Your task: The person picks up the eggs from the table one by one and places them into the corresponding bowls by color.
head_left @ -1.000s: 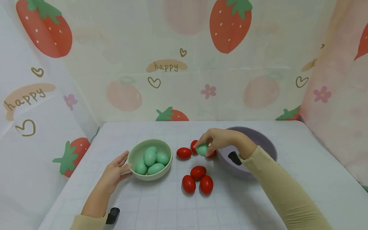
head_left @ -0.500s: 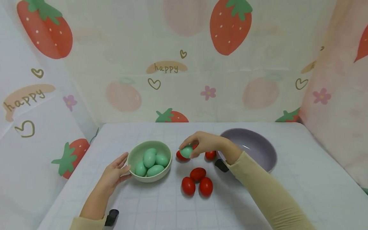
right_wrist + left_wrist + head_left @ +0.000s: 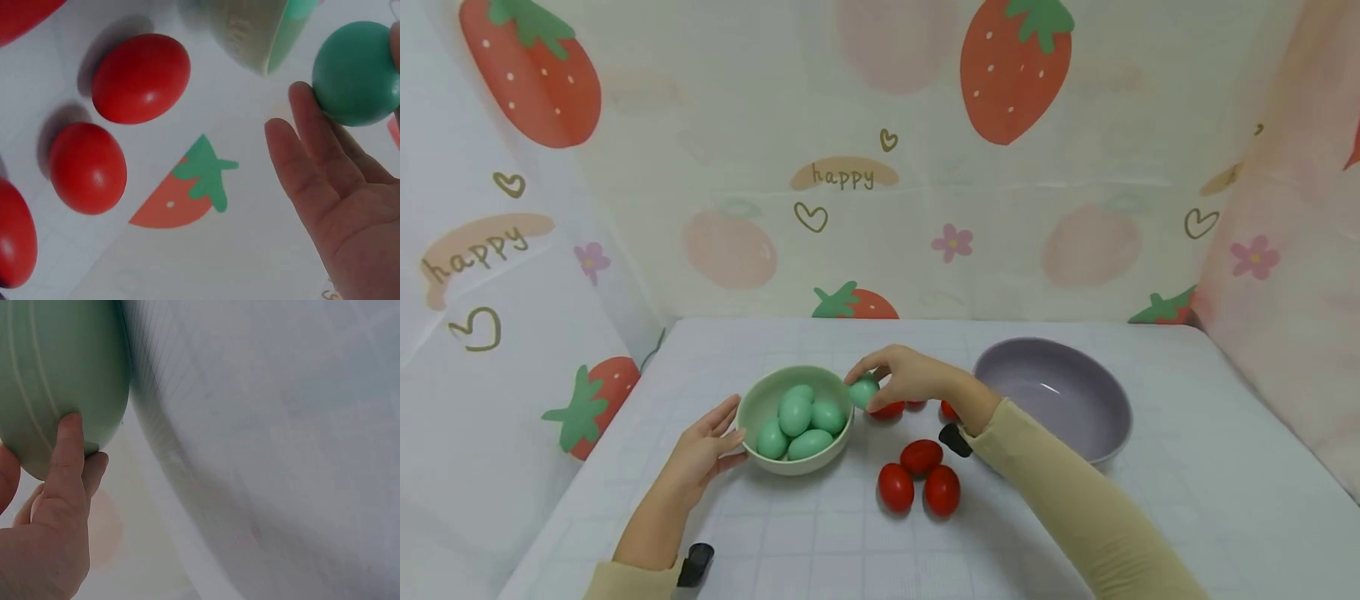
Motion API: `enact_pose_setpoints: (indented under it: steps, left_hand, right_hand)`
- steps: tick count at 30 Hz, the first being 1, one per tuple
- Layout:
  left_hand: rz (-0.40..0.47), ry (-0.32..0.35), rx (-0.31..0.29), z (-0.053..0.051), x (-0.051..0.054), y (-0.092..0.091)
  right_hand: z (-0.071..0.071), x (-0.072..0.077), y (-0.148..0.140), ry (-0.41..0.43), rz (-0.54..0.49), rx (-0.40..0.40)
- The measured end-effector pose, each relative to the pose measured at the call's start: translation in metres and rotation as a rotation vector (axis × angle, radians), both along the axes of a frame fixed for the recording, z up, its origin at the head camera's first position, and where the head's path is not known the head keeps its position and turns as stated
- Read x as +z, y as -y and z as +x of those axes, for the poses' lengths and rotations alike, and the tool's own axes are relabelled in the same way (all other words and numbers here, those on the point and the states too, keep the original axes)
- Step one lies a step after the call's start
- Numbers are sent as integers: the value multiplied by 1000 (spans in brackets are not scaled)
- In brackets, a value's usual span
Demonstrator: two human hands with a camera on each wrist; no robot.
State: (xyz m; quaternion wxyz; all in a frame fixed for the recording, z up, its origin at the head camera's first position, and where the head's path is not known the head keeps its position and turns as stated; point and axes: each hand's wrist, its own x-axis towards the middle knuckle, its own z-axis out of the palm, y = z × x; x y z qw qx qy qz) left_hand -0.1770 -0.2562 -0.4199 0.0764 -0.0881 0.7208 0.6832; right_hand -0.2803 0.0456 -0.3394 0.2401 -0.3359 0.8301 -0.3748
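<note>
In the head view, my left hand (image 3: 703,454) holds the left side of a light green bowl (image 3: 756,454). The left wrist view shows fingertips against the bowl's outer wall (image 3: 69,369). Several green eggs (image 3: 795,414) lie inside the bowl. My right hand (image 3: 913,375) pinches another green egg (image 3: 863,392) between thumb and fingers, beside the bowl's right rim. In the right wrist view this egg (image 3: 353,75) is held at the fingertips, with two fingers extended below it; the thumb is mostly cut off by the frame.
Three red eggs (image 3: 921,458) form a cluster at the front middle. More red eggs (image 3: 889,410) lie behind, partly hidden by the right hand. A purple basin (image 3: 1052,400) stands on the right side of the white cloth-covered table (image 3: 790,533). Strawberry-patterned cloth (image 3: 1015,75) hangs around the table.
My right hand has carried the green egg leftward, from near the purple basin, over red eggs, to the bowl's right rim. My left hand stays at the bowl.
</note>
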Motion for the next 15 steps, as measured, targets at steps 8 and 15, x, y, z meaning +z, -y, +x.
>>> enact_pose_setpoints:
  steps: [8,15]
  left_hand:
    - [4,7,6,0,1,0]
    - [9,13,13,-1,1,0]
  right_hand:
    - [-8,-8,14,-28,-53,-9]
    - [-11,-15,25,-35,-70,22]
